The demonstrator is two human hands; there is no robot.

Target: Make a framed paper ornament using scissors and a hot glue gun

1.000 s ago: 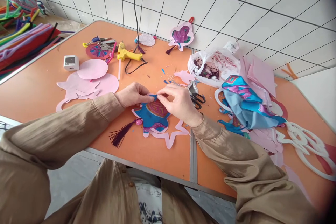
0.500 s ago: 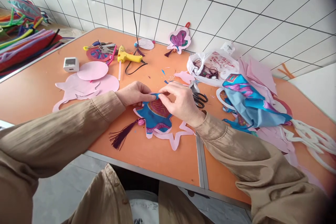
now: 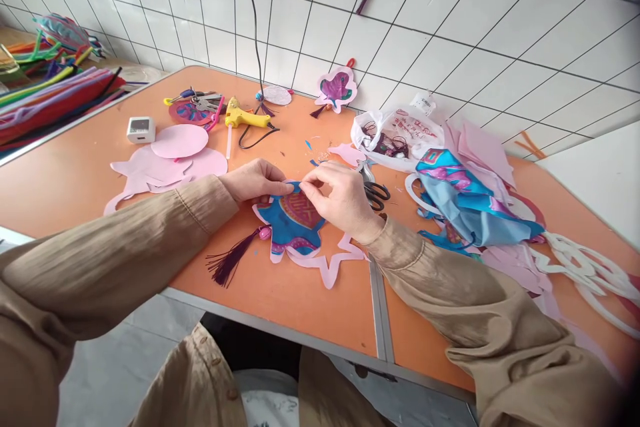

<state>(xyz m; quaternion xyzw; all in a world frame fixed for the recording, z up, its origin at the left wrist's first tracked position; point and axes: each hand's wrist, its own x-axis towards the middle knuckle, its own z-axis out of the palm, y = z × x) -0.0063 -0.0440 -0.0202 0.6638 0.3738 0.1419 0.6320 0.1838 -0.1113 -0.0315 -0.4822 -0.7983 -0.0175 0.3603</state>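
A blue and purple patterned fabric piece with a pink edge [image 3: 295, 223] lies on the orange table in front of me. My left hand [image 3: 257, 180] pinches its top edge, thumb on the blue cloth. Close beside it, my right hand [image 3: 340, 197] has thumb and forefinger pressed together on the same top edge. A dark purple tassel [image 3: 234, 257] with a pink bead hangs off the piece's left side. Under its lower right lies a jagged pink cutout [image 3: 327, 270]. Black-handled scissors [image 3: 376, 195] rest just beyond my right hand.
Pink cutouts [image 3: 165, 170], a white box [image 3: 141, 129] and a yellow glue gun [image 3: 247, 117] are at the left. A plastic bag [image 3: 400, 137] and blue fabric [image 3: 475, 207] lie at the right. Behind stands a tiled wall [image 3: 300, 7] with a hanging cable.
The view has tilted up slightly, showing more of the tassel and a yellow bell on the wall. My right fingers have shifted slightly along the top edge; both hands still pinch it.
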